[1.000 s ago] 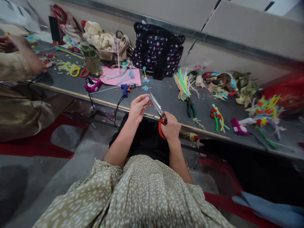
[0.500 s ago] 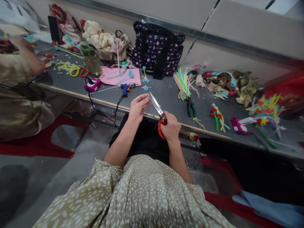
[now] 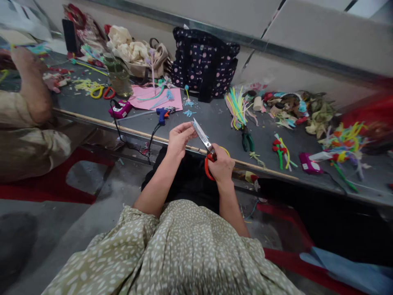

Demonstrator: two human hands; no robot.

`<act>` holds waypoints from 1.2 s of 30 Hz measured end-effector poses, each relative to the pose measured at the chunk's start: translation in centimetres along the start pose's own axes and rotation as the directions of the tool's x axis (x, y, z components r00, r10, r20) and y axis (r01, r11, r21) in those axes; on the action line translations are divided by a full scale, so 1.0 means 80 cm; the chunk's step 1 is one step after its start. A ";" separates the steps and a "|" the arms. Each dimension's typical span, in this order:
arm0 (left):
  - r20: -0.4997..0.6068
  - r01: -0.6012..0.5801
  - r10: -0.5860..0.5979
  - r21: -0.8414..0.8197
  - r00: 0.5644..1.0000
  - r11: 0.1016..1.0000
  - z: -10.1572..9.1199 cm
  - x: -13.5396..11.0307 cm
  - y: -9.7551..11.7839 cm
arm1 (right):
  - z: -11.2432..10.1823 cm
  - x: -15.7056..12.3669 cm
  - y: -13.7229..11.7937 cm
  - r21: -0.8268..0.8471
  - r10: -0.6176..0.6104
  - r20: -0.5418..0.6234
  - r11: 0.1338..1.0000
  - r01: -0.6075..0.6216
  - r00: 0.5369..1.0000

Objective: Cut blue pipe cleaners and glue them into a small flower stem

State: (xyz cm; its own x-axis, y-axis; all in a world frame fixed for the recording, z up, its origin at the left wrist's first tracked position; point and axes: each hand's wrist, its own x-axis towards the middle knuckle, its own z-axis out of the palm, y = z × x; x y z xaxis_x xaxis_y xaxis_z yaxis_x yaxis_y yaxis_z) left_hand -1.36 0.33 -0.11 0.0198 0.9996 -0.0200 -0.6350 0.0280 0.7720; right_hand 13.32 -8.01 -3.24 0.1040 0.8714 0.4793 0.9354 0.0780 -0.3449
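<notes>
My right hand is wrapped round the handles of a pair of scissors, one red and one yellow. The blades point up and left, and their tips are at the fingertips of my left hand. Thumb and finger of that hand are pinched together; what they hold is too small to make out. Both hands are over the table's front edge. Beyond them a blue glue gun lies by a pink sheet with pipe-cleaner flowers on it. Small blue pipe-cleaner pieces lie close by.
Green-handled pliers and a bundle of pipe cleaners lie to the right. A dotted bag stands against the wall, with a jar left of it. Purple boxes have cords. Another person's arm rests at the left.
The scissor blades look slightly closer together. My hands have barely moved. At the left, the other person's arm has shifted and the hand is raised more upright.
</notes>
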 end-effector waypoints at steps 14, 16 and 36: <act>-0.007 -0.004 0.004 -0.018 1.000 1.000 -0.003 0.005 -0.004 | 0.002 -0.001 0.000 -0.022 -0.005 0.021 1.000 0.005 1.000; -0.014 0.000 0.000 -0.016 1.000 1.000 -0.002 0.005 -0.004 | 0.002 0.000 -0.001 -0.018 -0.002 0.026 1.000 0.002 1.000; -0.088 0.041 -0.043 -0.019 0.995 0.999 -0.018 0.028 -0.019 | 0.023 0.045 0.041 0.038 0.153 0.123 0.987 -0.159 0.981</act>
State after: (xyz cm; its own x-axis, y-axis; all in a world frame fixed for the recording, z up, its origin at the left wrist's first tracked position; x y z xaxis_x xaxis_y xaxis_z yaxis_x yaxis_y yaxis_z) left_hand -1.45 2.53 -2.23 -0.0212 0.9938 -0.1088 -0.6484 0.0691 0.7582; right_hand 16.10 -3.68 -4.13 0.2039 0.9258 0.3182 0.8935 -0.0432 -0.4469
